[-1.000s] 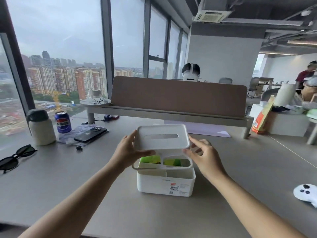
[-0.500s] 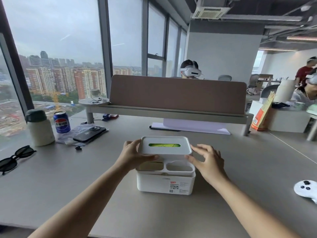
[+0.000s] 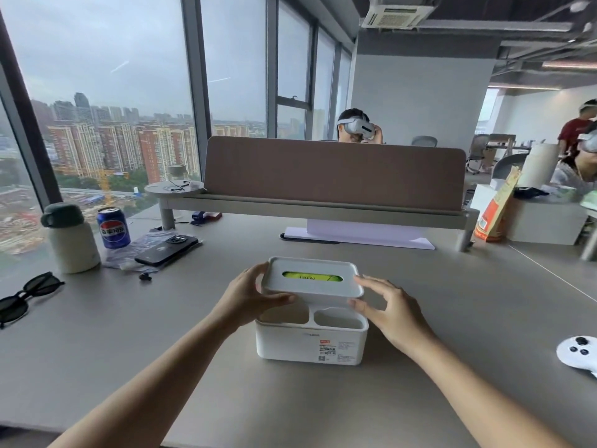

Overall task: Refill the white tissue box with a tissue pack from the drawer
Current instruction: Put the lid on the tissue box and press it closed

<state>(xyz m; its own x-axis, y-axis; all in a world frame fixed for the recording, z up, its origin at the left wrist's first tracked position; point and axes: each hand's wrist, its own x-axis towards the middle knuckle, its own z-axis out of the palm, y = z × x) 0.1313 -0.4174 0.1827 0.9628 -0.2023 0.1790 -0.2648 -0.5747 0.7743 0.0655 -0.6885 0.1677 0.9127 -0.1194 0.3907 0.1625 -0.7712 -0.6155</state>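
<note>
The white tissue box (image 3: 290,345) stands on the grey desk (image 3: 129,334) in front of me. Its white lid (image 3: 318,288) lies over the box's rear part, almost level. A green tissue pack (image 3: 311,278) shows through the lid's slot. The two small front compartments (image 3: 337,318) are uncovered and look empty. My left hand (image 3: 255,295) grips the lid's left end, thumb along its front edge. My right hand (image 3: 394,312) holds the lid's right end with its fingertips, fingers spread.
On the left lie sunglasses (image 3: 26,295), a bottle (image 3: 71,240), a cola can (image 3: 113,227), a phone (image 3: 166,250) and an earbud (image 3: 145,276). A white controller (image 3: 578,354) rests at the right edge. A brown divider (image 3: 332,173) closes the desk's far side, with people beyond.
Both hands have brought the lid down from its raised, tilted position onto the box. It now covers the tissue pack, which shows only through the slot.
</note>
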